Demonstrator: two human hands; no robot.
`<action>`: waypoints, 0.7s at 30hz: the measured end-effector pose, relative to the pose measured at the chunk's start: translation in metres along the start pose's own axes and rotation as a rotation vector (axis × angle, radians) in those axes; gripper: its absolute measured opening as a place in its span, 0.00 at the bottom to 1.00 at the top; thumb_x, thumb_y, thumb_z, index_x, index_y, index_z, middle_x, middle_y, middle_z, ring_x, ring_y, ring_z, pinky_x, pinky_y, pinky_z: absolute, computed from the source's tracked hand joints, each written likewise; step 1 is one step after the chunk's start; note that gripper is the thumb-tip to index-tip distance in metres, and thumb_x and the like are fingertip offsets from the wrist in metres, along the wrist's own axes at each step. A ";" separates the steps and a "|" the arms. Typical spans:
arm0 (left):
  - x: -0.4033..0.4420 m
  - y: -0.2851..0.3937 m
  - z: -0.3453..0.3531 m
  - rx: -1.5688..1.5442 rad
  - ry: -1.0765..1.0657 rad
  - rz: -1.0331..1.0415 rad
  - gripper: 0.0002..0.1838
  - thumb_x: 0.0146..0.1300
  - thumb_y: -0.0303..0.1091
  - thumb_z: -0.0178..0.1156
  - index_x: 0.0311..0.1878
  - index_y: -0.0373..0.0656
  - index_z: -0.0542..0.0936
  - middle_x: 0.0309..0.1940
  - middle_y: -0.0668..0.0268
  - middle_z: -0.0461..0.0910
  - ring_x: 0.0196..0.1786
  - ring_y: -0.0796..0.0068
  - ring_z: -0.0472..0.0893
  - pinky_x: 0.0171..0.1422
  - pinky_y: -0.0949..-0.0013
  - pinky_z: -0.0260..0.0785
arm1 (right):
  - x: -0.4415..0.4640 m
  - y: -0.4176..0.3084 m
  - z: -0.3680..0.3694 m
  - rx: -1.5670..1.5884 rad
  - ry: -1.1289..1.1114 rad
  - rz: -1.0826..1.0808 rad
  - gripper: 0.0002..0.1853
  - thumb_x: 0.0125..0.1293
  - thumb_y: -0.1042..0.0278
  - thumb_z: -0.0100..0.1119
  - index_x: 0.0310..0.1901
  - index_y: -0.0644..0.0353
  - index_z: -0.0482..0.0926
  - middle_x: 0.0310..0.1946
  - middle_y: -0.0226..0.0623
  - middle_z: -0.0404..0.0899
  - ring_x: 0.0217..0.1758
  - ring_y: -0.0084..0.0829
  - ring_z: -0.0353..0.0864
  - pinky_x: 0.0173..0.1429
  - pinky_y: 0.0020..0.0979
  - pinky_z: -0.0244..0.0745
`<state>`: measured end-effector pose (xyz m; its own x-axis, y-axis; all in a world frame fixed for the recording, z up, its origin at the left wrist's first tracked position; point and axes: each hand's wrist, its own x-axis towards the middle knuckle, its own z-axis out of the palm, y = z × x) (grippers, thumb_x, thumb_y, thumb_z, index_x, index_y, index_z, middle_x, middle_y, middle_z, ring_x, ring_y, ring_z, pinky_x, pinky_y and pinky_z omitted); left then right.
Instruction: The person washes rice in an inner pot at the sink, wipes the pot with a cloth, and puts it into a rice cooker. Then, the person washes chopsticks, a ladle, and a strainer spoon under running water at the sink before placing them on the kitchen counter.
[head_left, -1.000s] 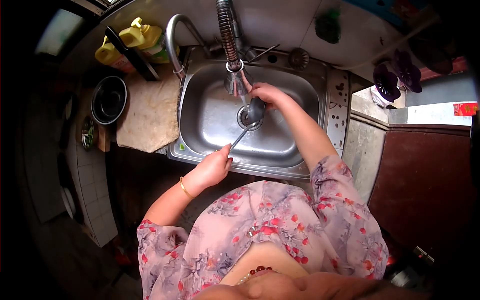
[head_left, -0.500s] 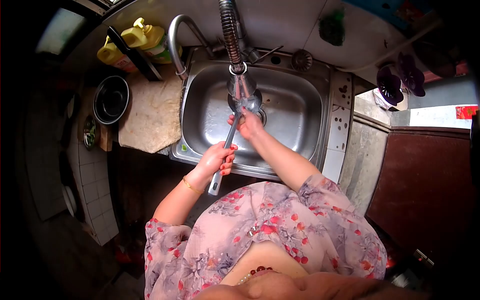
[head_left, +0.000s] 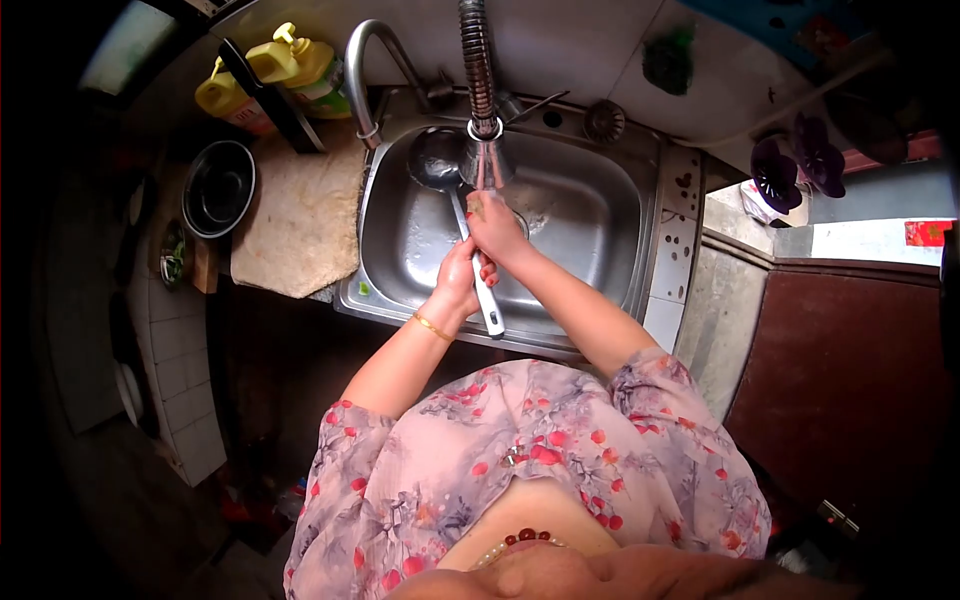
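A metal ladle lies slantwise over the sink, its dark round bowl at the upper left and its handle running down to the front. My left hand is closed around the lower part of that handle. Just above it, my right hand is closed on the handle's upper part, under the spray head. The right fingertips are partly hidden, and I cannot make out whether they also press a small cloth or sponge there.
The steel sink surrounds my hands, with a curved second tap behind. Left of it are a worn cutting board, a black bowl, a knife-like dark blade and yellow pump bottles.
The ladle's bowl has swung left from beneath the spray head, and its handle end has moved right. My left hand has moved up and right, closer to my right hand.
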<state>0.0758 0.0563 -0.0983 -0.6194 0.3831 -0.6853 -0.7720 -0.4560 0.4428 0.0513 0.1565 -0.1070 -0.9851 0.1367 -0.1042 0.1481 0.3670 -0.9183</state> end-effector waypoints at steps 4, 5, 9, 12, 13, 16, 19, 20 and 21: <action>0.016 -0.016 0.024 -0.138 -0.008 0.059 0.15 0.69 0.40 0.41 0.47 0.41 0.73 0.44 0.62 0.76 0.44 0.66 0.76 0.50 0.64 0.71 | -0.017 0.005 -0.016 -0.137 -0.120 -0.197 0.14 0.58 0.70 0.47 0.45 0.64 0.75 0.45 0.52 0.75 0.49 0.47 0.74 0.53 0.39 0.69; 0.021 -0.017 0.025 -0.144 0.018 0.050 0.14 0.70 0.40 0.41 0.45 0.42 0.73 0.41 0.62 0.76 0.43 0.66 0.76 0.48 0.65 0.70 | -0.023 -0.001 -0.026 -0.131 -0.186 -0.099 0.15 0.58 0.70 0.46 0.45 0.64 0.75 0.44 0.52 0.74 0.51 0.48 0.72 0.55 0.39 0.68; 0.052 -0.031 0.018 -0.177 0.128 0.009 0.13 0.70 0.40 0.39 0.35 0.44 0.70 0.31 0.64 0.74 0.36 0.69 0.75 0.42 0.67 0.69 | -0.051 -0.039 -0.076 -0.217 -0.400 -0.059 0.10 0.58 0.71 0.48 0.39 0.65 0.75 0.41 0.52 0.74 0.49 0.50 0.72 0.55 0.40 0.67; 0.075 -0.024 0.022 -0.331 0.111 -0.072 0.16 0.71 0.40 0.37 0.29 0.43 0.66 0.22 0.65 0.69 0.27 0.71 0.70 0.37 0.68 0.68 | -0.069 -0.019 -0.085 -0.160 -0.226 -0.336 0.08 0.57 0.73 0.49 0.36 0.65 0.76 0.48 0.54 0.71 0.58 0.51 0.67 0.59 0.41 0.64; 0.072 -0.020 0.030 -0.360 0.122 -0.052 0.17 0.71 0.40 0.37 0.27 0.43 0.65 0.21 0.66 0.68 0.25 0.72 0.69 0.35 0.69 0.68 | -0.078 -0.019 -0.089 -0.194 -0.122 -0.428 0.06 0.57 0.74 0.51 0.35 0.64 0.75 0.45 0.51 0.71 0.54 0.51 0.68 0.56 0.43 0.65; 0.090 -0.015 0.031 -0.504 0.113 -0.030 0.15 0.68 0.36 0.39 0.24 0.43 0.63 0.19 0.67 0.66 0.22 0.74 0.66 0.28 0.72 0.64 | -0.084 -0.026 -0.100 -0.261 -0.035 -0.425 0.05 0.56 0.74 0.53 0.34 0.63 0.74 0.42 0.48 0.70 0.46 0.50 0.69 0.52 0.42 0.66; 0.099 -0.013 0.030 -0.507 0.081 -0.016 0.11 0.63 0.32 0.41 0.24 0.44 0.63 0.19 0.68 0.66 0.22 0.74 0.66 0.27 0.73 0.62 | -0.072 -0.027 -0.100 -0.308 0.093 -0.555 0.04 0.54 0.75 0.55 0.33 0.61 0.74 0.35 0.43 0.69 0.39 0.45 0.67 0.46 0.40 0.66; 0.095 -0.013 0.035 -0.408 0.094 0.030 0.11 0.63 0.32 0.41 0.25 0.44 0.64 0.19 0.67 0.66 0.23 0.73 0.66 0.28 0.72 0.63 | -0.067 -0.027 -0.099 -0.331 0.105 -0.565 0.04 0.54 0.75 0.56 0.33 0.61 0.74 0.35 0.43 0.69 0.39 0.44 0.67 0.46 0.39 0.66; 0.085 -0.011 0.045 -0.307 0.105 0.076 0.10 0.63 0.33 0.41 0.25 0.44 0.65 0.20 0.67 0.67 0.23 0.72 0.67 0.30 0.72 0.63 | -0.059 -0.028 -0.099 -0.356 0.143 -0.632 0.05 0.52 0.75 0.56 0.32 0.62 0.74 0.33 0.40 0.70 0.37 0.43 0.67 0.43 0.38 0.66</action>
<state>0.0255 0.1300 -0.1359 -0.6431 0.2614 -0.7198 -0.6352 -0.7071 0.3107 0.1140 0.2290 -0.0375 -0.8743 -0.0899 0.4769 -0.4005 0.6887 -0.6044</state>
